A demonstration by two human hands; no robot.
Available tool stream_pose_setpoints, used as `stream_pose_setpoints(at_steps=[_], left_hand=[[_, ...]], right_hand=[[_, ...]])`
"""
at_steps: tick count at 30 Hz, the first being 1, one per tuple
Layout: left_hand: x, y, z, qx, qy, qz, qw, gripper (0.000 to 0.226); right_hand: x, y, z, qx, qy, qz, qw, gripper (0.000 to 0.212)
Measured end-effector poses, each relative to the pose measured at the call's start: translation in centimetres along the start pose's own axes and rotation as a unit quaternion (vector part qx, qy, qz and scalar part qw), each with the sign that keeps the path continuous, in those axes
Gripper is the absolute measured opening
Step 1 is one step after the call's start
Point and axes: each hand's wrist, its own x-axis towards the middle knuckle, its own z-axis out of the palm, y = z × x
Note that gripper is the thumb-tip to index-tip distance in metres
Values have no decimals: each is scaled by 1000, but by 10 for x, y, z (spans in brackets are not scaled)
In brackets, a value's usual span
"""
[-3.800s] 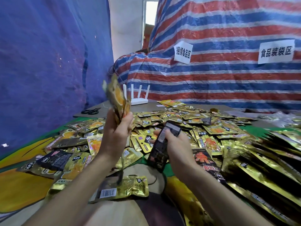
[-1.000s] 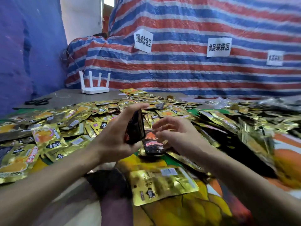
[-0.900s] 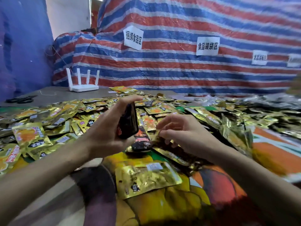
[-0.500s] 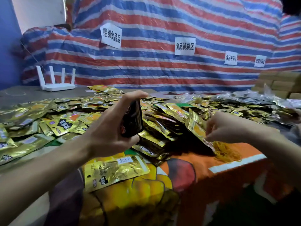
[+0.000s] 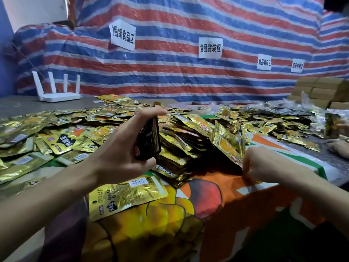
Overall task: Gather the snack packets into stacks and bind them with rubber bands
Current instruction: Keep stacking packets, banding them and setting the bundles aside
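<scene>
**Head view: stack in left grip, bands under right grip**

1. Stack (image 5: 148, 138). Dark packets stand on end inside the left grip (image 5: 120, 157). The thumb lies across the top edge and the fingers curl round the bottom. The long axis is near upright. The stack is raised off the counter (image 5: 217, 201), above the heap (image 5: 75, 133) of gold packets.

2. Bands (image 5: 252, 180). A few yellowish strands show just under the right grip (image 5: 264, 165), on the counter cloth. The knuckles hide most of them, so calling them rubber bands is a judgement.

3. Right grip. It is palm down with the fingers curled onto the cloth and the wrist low. Whether it pinches a band cannot be told.

4. Relation. The stack lies left of the right grip and higher, well apart from it, with a corner of the heap between them. The right grip is much the nearer to the bands, and the left grip is occupied.

5. Coming move, as judged. A band must travel left and upward from the right grip, then be stretched over one end of the upright stack and across its short axis.

6. Also present. One gold packet (image 5: 128, 195) lies flat just below the left grip.
</scene>
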Motion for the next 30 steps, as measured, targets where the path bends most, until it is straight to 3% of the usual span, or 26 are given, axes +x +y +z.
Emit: stream_pose_setpoints(at_steps=[5, 15, 21, 30], left_hand=[[-5, -2, -4, 17, 8, -6, 1000, 84], [-8, -2, -9, 12, 9, -16, 1000, 84], [-11, -1, -13, 16, 4, -18, 1000, 83], [-11, -1, -14, 10, 11, -23, 1000, 82]], right_hand=[[-3, -3, -1, -71, -30, -9, 997, 9], [-6, -5, -4, -114, -51, -57, 991, 12], [-4, 4, -2, -15, 11, -70, 997, 19], [-7, 7, -7, -10, 66, -64, 996, 15]])
